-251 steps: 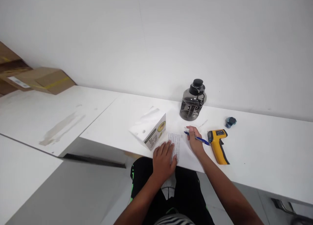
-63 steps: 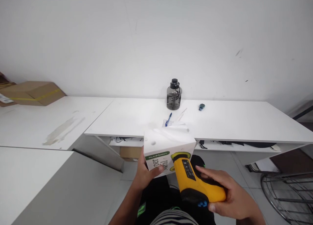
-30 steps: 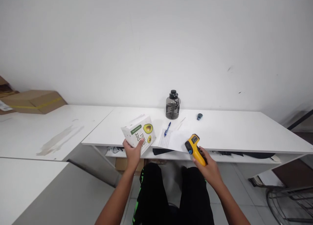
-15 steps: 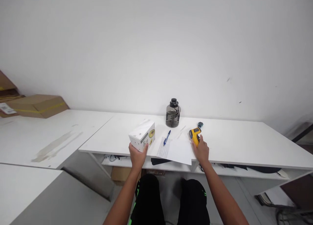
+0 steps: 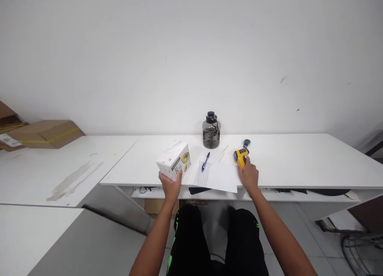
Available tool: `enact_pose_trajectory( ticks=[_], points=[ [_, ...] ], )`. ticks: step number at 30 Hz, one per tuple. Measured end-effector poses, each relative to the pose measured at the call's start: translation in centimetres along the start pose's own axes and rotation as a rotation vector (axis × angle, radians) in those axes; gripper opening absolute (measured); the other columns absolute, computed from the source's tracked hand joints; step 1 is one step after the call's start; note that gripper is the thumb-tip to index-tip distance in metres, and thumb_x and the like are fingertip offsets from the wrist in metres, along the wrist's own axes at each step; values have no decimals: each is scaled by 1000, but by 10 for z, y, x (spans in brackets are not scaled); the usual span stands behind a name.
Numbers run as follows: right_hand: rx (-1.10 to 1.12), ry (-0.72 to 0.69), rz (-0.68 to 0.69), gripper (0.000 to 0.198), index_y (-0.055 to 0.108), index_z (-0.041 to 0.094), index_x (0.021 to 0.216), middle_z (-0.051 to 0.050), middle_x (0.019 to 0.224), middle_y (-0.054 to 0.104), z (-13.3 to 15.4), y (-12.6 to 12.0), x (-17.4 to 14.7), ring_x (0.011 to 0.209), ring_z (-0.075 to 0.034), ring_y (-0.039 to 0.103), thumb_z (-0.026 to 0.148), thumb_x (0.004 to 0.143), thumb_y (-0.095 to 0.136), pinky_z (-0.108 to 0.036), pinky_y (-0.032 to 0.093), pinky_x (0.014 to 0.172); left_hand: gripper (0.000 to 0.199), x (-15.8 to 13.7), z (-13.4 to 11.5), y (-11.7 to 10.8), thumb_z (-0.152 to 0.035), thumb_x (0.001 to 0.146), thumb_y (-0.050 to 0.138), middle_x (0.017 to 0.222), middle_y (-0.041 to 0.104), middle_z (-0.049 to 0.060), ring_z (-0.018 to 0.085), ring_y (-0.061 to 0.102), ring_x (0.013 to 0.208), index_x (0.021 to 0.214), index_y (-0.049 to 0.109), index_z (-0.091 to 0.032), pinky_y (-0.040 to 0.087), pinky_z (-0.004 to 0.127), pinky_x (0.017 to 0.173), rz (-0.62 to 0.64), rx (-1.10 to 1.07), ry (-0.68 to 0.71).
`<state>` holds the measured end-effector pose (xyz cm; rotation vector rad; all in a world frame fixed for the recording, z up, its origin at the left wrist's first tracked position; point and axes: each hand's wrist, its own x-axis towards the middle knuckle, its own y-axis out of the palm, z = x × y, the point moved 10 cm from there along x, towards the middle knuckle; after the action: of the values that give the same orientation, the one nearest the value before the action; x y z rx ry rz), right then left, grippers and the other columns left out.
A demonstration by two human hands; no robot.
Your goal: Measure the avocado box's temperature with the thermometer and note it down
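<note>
My left hand (image 5: 171, 185) grips the near end of a white box (image 5: 174, 158) with avocado pictures on its side; the box is tilted near the desk's front edge. Around the handle of a yellow and black infrared thermometer (image 5: 240, 156) my right hand (image 5: 249, 175) is closed, and its nose points to the left. Between the hands lie printed paper sheets (image 5: 222, 176), partly over the desk edge, with a blue pen (image 5: 205, 161) on them. A dark watch-like object (image 5: 247, 142) lies just behind the thermometer.
A smoky water bottle (image 5: 211, 131) with a black lid stands at the back of the white desk (image 5: 287, 160), by the wall. Cardboard boxes (image 5: 49, 133) sit on the left table. Under the desktop, a shelf (image 5: 223, 195) holds dark items and cables.
The camera view has shifted slightly. The box in my left hand has turned and tilted a little. My right hand still holds the thermometer in nearly the same place.
</note>
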<state>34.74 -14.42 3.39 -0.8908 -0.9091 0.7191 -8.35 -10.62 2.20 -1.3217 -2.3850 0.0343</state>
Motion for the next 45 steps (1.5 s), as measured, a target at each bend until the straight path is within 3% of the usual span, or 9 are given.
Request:
enact_pose_trajectory(
  ticks=[6, 12, 16, 21, 24, 29, 35, 41, 45],
  points=[
    [-28, -18, 40, 60, 33, 2, 145, -23, 112, 67, 5, 0, 1, 107, -34, 58, 37, 98, 39, -40, 43, 81, 92, 1, -9, 2, -48, 75, 70, 137, 48, 24, 33, 52, 127, 143, 20, -12, 45, 49, 104, 30, 177, -11],
    [-51, -38, -57, 53, 49, 6, 138, -24, 126, 60, 4, -2, 1, 121, -36, 49, 38, 100, 29, -50, 42, 92, 89, 5, -21, 11, -50, 79, 64, 134, 50, 29, 40, 45, 133, 142, 20, -5, 24, 61, 113, -23, 491, 37],
    [-147, -103, -142, 53, 49, 7, 138, -25, 145, 45, 18, -2, 3, 141, -42, 26, 37, 99, 33, -70, 19, 106, 89, 11, -25, 21, -55, 80, 60, 128, 53, 29, 40, 50, 126, 141, 23, -1, 34, 56, 106, -5, 530, 48],
    [-190, -189, -44, 51, 47, 7, 142, -25, 149, 41, 52, 17, 14, 144, -42, 23, 30, 98, 32, -73, 12, 108, 91, 22, -30, 35, -58, 78, 61, 122, 56, 28, 40, 56, 117, 139, 26, 1, 43, 52, 95, 18, 527, 67],
    [-235, -337, 5, 50, 48, 10, 142, -24, 152, 38, 90, 27, 20, 146, -41, 21, 19, 94, 38, -71, 11, 109, 91, 31, -30, 47, -58, 79, 60, 125, 56, 27, 39, 56, 118, 141, 25, -2, 42, 52, 97, 62, 518, 86],
    [-278, -806, 167, 59, 54, 20, 138, -16, 153, 41, 177, 54, 13, 146, -33, 27, 0, 83, 43, -60, 20, 114, 95, 43, -20, 65, -66, 78, 56, 128, 55, 28, 40, 50, 125, 142, 28, -2, 32, 55, 106, 146, 582, 89],
    [-219, -967, 259, 37, 66, 19, 114, -12, 143, 55, 210, 67, 18, 142, -28, 36, 3, 88, 44, -53, 21, 116, 111, 46, 3, 81, -78, 75, 45, 155, 24, 33, 42, 3, 150, 149, 21, 1, 9, 63, 115, 253, 748, 23],
    [82, -702, 164, 28, 61, 15, 109, -11, 100, 71, 175, 44, 24, 98, -24, 63, 15, 97, 36, -41, 39, 101, 115, 47, 11, 90, -81, 75, 43, 156, 20, 34, 43, 6, 149, 149, 25, 6, 3, 65, 115, 310, 859, -2],
    [359, -275, 68, 36, 59, 17, 89, -1, 65, 60, 133, 38, 29, 65, -19, 56, 47, 96, 41, -31, 45, 70, 115, 47, 11, 92, -81, 76, 40, 156, 20, 35, 44, 9, 149, 148, 26, 8, 3, 64, 116, 312, 894, 8]
  ],
)
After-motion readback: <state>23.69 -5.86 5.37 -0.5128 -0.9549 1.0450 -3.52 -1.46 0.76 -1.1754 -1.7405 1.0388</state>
